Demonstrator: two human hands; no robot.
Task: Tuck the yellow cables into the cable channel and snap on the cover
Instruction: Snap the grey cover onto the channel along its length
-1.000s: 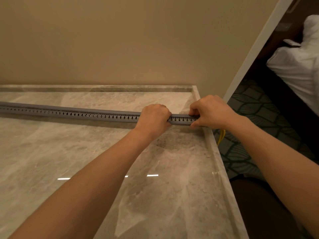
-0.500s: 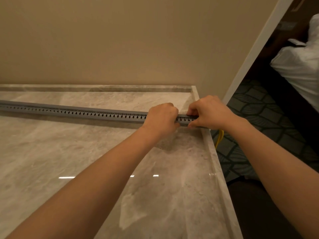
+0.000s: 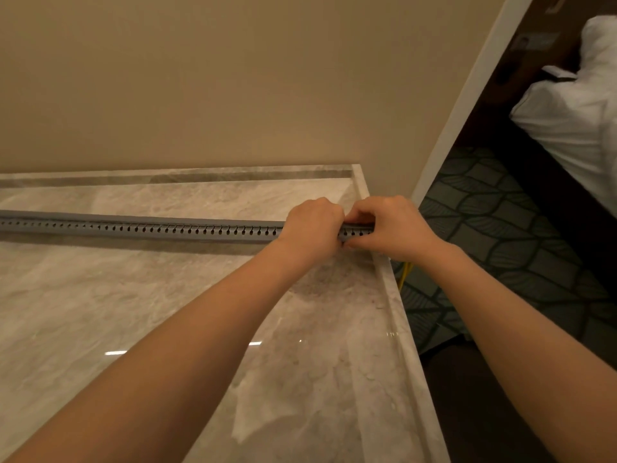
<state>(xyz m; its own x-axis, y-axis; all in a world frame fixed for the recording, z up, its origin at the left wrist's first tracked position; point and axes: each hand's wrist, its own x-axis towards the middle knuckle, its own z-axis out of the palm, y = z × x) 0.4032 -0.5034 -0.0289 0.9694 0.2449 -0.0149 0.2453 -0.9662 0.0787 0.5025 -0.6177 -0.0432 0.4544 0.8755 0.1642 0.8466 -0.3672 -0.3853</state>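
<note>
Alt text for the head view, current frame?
The left hand and right hand grip the right end of a long grey channel lying across a marble counter. A yellow cable hangs past the counter's edge below the right hand.

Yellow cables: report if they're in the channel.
Partly out: yellow cables hang below the table edge by the right hand; none shows along the channel.
</note>
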